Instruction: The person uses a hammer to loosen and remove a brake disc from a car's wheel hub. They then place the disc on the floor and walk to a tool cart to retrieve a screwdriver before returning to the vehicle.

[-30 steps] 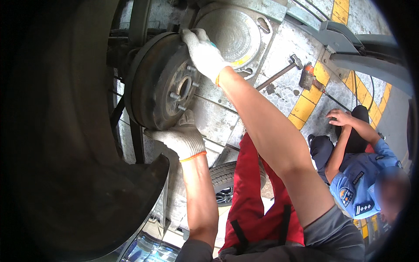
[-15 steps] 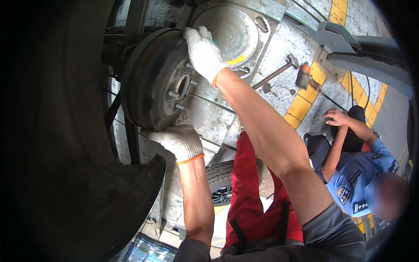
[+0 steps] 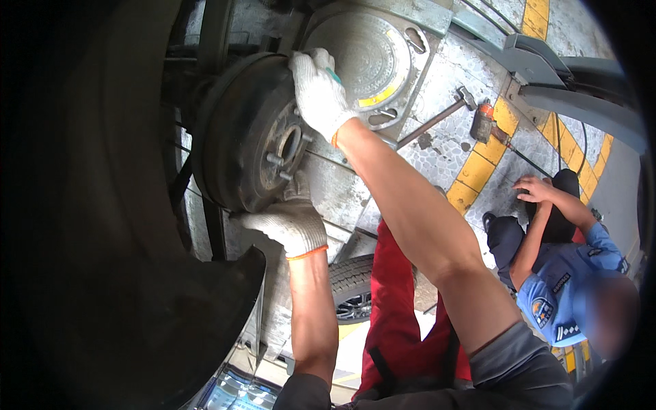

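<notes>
A dark brake drum (image 3: pixel 239 130) with wheel studs around its centre hole sits at the left, inside the wheel well of a raised vehicle. Both my hands wear white knitted gloves with orange cuffs. My right hand (image 3: pixel 320 87) grips the drum's upper right rim, its fingers curled over the edge. Down at the lower edge, my left hand (image 3: pixel 290 224) holds the drum from below, with the thumb side along the rim. Part of the left fingers is hidden behind the drum. A dark fender (image 3: pixel 225 294) curves close by the left wrist.
A round metal turntable plate (image 3: pixel 362 58) lies beyond the drum. On the floor are a hammer (image 3: pixel 437 117) and an orange-tipped impact wrench (image 3: pixel 485 123) with a hose. A tyre (image 3: pixel 352 277) lies near my red-trousered legs. A person in a blue shirt (image 3: pixel 567 280) crouches at right.
The view has shifted slightly, so most things appear a little lower and farther right. Both hands stay on the drum's rim.
</notes>
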The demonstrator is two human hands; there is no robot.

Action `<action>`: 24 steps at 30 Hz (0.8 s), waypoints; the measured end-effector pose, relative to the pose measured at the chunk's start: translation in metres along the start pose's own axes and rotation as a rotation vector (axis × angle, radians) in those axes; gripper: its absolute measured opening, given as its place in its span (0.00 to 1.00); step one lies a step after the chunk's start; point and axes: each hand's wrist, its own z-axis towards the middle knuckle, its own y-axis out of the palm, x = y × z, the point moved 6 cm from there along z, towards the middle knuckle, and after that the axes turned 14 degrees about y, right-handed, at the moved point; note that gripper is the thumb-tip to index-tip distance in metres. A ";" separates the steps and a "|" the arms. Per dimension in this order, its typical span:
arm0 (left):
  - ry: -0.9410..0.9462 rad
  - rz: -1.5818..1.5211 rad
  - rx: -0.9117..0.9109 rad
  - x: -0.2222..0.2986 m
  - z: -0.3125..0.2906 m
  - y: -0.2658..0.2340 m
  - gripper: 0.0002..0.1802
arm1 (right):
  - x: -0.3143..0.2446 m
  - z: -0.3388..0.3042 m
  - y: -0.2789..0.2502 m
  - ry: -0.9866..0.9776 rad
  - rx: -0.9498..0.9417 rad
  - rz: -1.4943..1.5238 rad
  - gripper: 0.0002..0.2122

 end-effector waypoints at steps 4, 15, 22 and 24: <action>-0.013 0.079 0.069 -0.003 -0.004 -0.001 0.54 | 0.002 -0.002 0.007 0.081 -0.114 -0.118 0.15; -0.040 -0.004 -0.028 -0.005 0.012 -0.023 0.51 | 0.007 0.004 0.006 0.139 -0.096 -0.035 0.14; -0.208 -0.213 0.028 -0.034 0.003 -0.013 0.50 | -0.027 -0.011 -0.007 -0.178 0.021 -0.069 0.09; -0.232 -0.295 0.033 -0.032 0.002 -0.012 0.50 | -0.024 -0.005 -0.001 -0.048 -0.030 -0.019 0.12</action>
